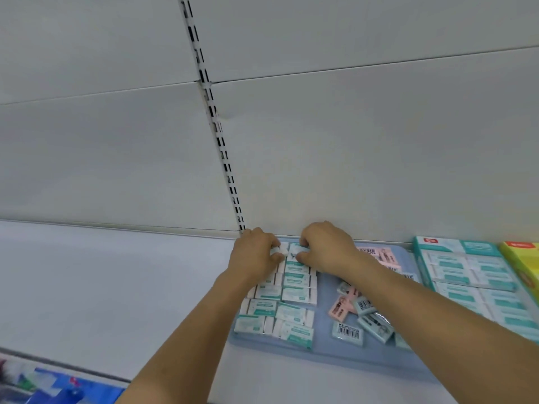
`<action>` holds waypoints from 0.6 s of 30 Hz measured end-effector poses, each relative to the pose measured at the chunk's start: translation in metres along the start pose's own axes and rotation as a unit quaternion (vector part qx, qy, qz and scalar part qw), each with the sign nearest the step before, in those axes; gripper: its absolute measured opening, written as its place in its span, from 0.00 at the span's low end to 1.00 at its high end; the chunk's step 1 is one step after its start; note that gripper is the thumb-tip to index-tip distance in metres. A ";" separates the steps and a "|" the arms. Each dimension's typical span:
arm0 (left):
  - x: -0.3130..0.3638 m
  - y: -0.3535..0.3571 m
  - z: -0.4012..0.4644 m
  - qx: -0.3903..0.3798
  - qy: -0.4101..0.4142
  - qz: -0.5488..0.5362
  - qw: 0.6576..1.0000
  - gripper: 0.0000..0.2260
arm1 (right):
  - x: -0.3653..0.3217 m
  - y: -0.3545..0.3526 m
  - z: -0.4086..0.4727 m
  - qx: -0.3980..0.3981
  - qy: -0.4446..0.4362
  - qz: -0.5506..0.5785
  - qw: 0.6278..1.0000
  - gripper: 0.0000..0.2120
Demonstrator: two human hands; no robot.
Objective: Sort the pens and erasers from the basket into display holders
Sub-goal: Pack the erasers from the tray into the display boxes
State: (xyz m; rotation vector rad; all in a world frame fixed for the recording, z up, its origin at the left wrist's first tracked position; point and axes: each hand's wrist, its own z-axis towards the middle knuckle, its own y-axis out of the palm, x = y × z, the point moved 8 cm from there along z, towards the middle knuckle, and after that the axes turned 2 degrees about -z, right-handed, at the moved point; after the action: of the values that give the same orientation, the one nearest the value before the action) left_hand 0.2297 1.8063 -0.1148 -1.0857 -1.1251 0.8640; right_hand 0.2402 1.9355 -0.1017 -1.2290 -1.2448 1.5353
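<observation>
White-and-teal erasers [287,298] lie in two neat columns on the left half of a pale blue tray [323,349] resting on the white shelf [116,287]. At the tray's far edge, the left hand [256,255] pinches one white eraser [277,249] with curled fingers, and the right hand [326,247] grips the eraser beside it [297,251]. Pink and light-blue erasers [354,313] lie loose on the tray's right half. Just beyond its right edge, a teal display box [472,278] holds rows of packed erasers, with a yellow box [522,263] next to it.

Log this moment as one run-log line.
stage: arranging erasers | left hand: pinching white eraser | right hand: pinching teal-white eraser | site: blue tray, back rows
</observation>
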 end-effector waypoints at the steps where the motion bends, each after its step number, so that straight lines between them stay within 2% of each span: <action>1: 0.001 -0.003 -0.002 0.006 0.004 0.015 1.000 0.16 | 0.001 -0.004 -0.002 -0.002 0.009 0.015 1.000 0.12; 3: 0.001 -0.015 -0.009 0.041 -0.001 -0.014 0.999 0.13 | 0.008 -0.015 -0.012 0.013 0.032 0.079 0.996 0.13; 4: 0.001 -0.023 -0.015 0.068 -0.016 -0.089 0.994 0.10 | 0.015 -0.022 -0.019 0.028 0.052 0.158 0.986 0.12; 5: 0.001 -0.027 -0.023 0.084 -0.046 -0.209 0.973 0.08 | 0.023 -0.025 -0.028 0.037 0.074 0.265 0.961 0.10; 6: 0.002 -0.025 -0.030 0.079 -0.085 -0.364 0.924 0.08 | 0.029 -0.029 -0.038 0.046 0.090 0.377 0.921 0.08; 7: 0.008 -0.017 -0.037 0.055 -0.124 -0.526 0.840 0.08 | 0.036 -0.033 -0.048 0.061 0.094 0.467 0.877 0.07; 8: 0.020 -0.006 -0.043 0.016 -0.161 -0.653 0.739 0.08 | 0.042 -0.038 -0.059 0.077 0.091 0.527 0.841 0.08; 9: 0.034 0.004 -0.049 -0.022 -0.190 -0.732 0.654 0.07 | 0.049 -0.042 -0.068 0.089 0.085 0.568 0.814 0.10; 10: 0.048 0.011 -0.053 -0.056 -0.204 -0.770 0.602 0.07 | 0.054 -0.046 -0.078 0.098 0.078 0.592 0.796 0.12; 11: 0.062 0.017 -0.056 -0.087 -0.203 -0.782 0.583 0.06 | 0.058 -0.049 -0.086 0.103 0.068 0.603 0.788 0.13; 12: 0.076 0.021 -0.058 -0.113 -0.189 -0.781 0.585 0.06 | 0.062 -0.052 -0.094 0.103 0.056 0.606 0.787 0.14; 15: 0.107 0.025 -0.059 -0.150 -0.126 -0.749 0.633 0.09 | 0.075 -0.058 -0.113 0.098 0.036 0.594 0.798 0.14; 18: 0.123 0.026 -0.057 -0.148 -0.112 -0.723 0.665 0.09 | 0.095 -0.065 -0.125 0.120 0.044 0.527 0.840 0.14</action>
State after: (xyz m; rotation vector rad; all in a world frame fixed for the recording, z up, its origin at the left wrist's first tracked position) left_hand 0.3139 1.9153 -0.1121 -0.0254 -1.8696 -0.5243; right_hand 0.3419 2.0656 -0.0632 -1.9153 -0.2002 2.2420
